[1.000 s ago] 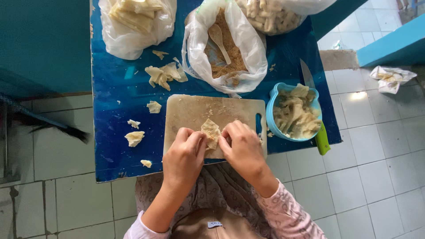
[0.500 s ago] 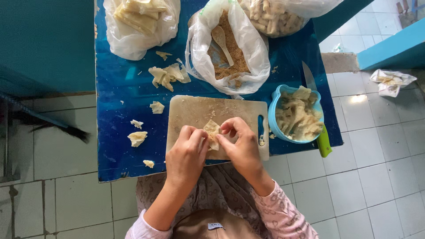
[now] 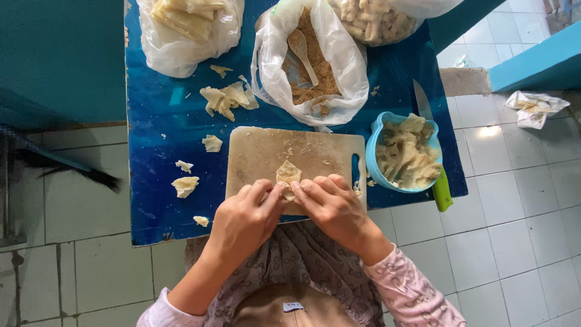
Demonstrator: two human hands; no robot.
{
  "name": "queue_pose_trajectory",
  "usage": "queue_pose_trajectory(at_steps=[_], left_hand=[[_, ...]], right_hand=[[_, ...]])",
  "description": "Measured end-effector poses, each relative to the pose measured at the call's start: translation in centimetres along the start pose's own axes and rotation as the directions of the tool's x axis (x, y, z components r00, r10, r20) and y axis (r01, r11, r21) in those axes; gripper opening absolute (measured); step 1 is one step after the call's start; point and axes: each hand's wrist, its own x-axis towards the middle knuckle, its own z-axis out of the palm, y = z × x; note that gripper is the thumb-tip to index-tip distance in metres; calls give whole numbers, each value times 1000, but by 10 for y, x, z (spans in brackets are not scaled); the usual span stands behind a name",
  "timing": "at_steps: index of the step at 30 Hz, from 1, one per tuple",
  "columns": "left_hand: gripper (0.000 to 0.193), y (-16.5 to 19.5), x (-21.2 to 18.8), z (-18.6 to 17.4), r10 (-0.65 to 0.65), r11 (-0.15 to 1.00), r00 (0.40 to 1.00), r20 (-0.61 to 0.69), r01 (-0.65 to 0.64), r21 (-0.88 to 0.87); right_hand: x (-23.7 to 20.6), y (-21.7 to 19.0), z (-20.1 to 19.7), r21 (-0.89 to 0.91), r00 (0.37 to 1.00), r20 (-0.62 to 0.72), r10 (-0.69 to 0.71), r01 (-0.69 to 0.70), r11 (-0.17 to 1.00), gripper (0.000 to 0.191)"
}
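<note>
Pale dough, a small wrapper (image 3: 288, 175), is sitting on the cutting board (image 3: 260, 154) at the near edge of the blue table (image 3: 163, 115), and the left hand (image 3: 245, 221) and right hand (image 3: 331, 209) are both pinching its lower edge with closed fingertips. Squeezing too hard could be tearing the thin sheet. Behind the board, a white plastic bag (image 3: 348, 79) of brown crumbs is holding a wooden spoon (image 3: 301, 51); another white bag (image 3: 181, 42) is lying at the far left corner, a blue bowl (image 3: 370, 163) at the right edge.
</note>
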Motion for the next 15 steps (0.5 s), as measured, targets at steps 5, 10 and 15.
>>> queue_pose_trajectory(at_steps=[5, 10, 15], left_hand=[[32, -3, -2, 4, 57, 997, 997, 45, -59, 42], [16, -7, 6, 13, 41, 993, 997, 62, -47, 111], [12, -13, 20, 18, -281, 937, 952, 121, 300, -178]], right_hand=[[5, -6, 20, 237, 955, -122, 271, -237, 942, 13], [13, -4, 24, 500, 838, 57, 543, -495, 711, 7], [16, 4, 16, 505, 934, 2, 357, -309, 806, 7]])
